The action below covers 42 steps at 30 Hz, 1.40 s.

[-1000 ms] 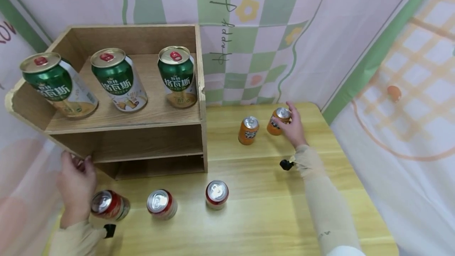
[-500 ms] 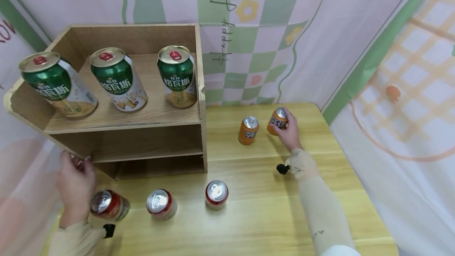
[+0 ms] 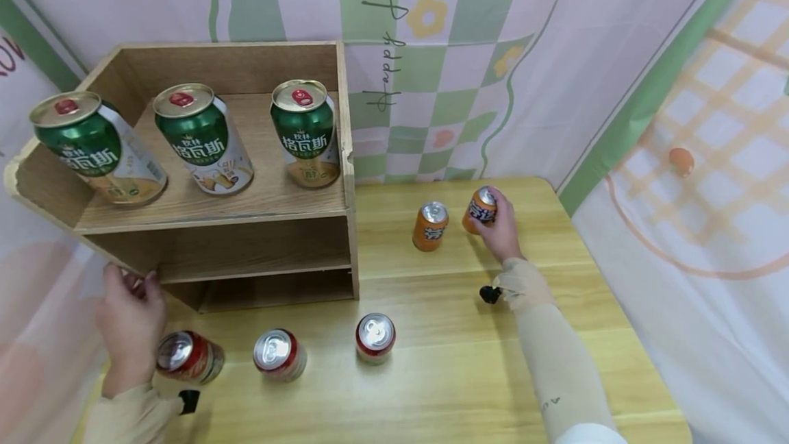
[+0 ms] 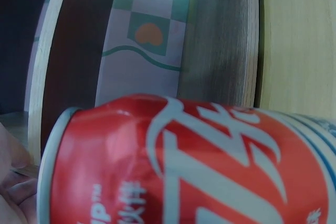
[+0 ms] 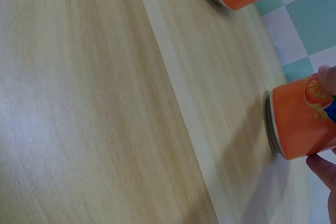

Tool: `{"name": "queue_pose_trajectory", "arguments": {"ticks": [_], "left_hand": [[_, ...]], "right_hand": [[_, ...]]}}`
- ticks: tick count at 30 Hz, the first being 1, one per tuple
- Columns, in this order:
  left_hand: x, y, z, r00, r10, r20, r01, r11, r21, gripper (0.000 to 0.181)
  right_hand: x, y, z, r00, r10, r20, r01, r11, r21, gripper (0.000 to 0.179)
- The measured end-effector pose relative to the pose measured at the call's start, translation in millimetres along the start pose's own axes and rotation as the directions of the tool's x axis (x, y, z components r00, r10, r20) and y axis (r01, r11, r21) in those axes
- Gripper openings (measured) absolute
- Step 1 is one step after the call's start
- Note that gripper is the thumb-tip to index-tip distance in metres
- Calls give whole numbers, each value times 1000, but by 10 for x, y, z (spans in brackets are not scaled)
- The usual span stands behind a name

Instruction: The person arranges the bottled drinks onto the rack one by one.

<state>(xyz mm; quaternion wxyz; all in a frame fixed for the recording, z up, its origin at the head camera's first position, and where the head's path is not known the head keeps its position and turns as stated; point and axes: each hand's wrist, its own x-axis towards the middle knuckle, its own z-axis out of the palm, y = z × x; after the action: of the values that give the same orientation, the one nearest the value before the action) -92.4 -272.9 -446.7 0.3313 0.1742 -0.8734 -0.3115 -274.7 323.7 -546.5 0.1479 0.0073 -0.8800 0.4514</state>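
Observation:
At the back right of the table, my right hand [image 3: 503,230] grips an orange soda can [image 3: 479,210]; in the right wrist view, thumb and fingers are on either side of this can [image 5: 302,121], its base at the tabletop. A second orange can [image 3: 430,226] stands upright just left of it. My left hand [image 3: 131,327] holds the lower left edge of the wooden shelf [image 3: 212,223], fingers curled at the board. Right beside that hand is a red cola can [image 3: 191,357], which fills much of the left wrist view as a dented red can [image 4: 184,166].
Green-and-white drink cans [image 3: 101,149], [image 3: 206,139] and a third green can [image 3: 306,134] stand on the shelf's top level. Two more red cans, one middle can [image 3: 280,355] and one right can [image 3: 375,338], stand before the shelf. A patterned cloth [image 3: 425,74] hangs behind the table [image 3: 444,375].
My right hand has moved slightly left and closed its fingers around the far orange can. The left hand stays at the shelf edge, and the cans keep their places.

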Motion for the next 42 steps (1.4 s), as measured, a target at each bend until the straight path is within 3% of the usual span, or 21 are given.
{"name": "queue_pose_trajectory", "arguments": {"ticks": [9,16,29,42], "left_hand": [[1,-28,-8,1000,10,-10,-10,1000,-13,27],[0,-20,-1,999,23,-24,-23,1000,1,26],[17,-15,15,999,32,-26,-32,999,-7,26],[13,-13,8,1000,14,-13,-14,1000,-8,27]], "right_hand": [[39,-32,49,998,-12,-55,10,1000,-28,74],[35,-17,36,998,-13,-62,14,1000,17,72],[27,-43,-59,999,27,-21,-26,999,44,72],[-25,-146,-168,1000,3,5,-3,1000,26,72]]}}
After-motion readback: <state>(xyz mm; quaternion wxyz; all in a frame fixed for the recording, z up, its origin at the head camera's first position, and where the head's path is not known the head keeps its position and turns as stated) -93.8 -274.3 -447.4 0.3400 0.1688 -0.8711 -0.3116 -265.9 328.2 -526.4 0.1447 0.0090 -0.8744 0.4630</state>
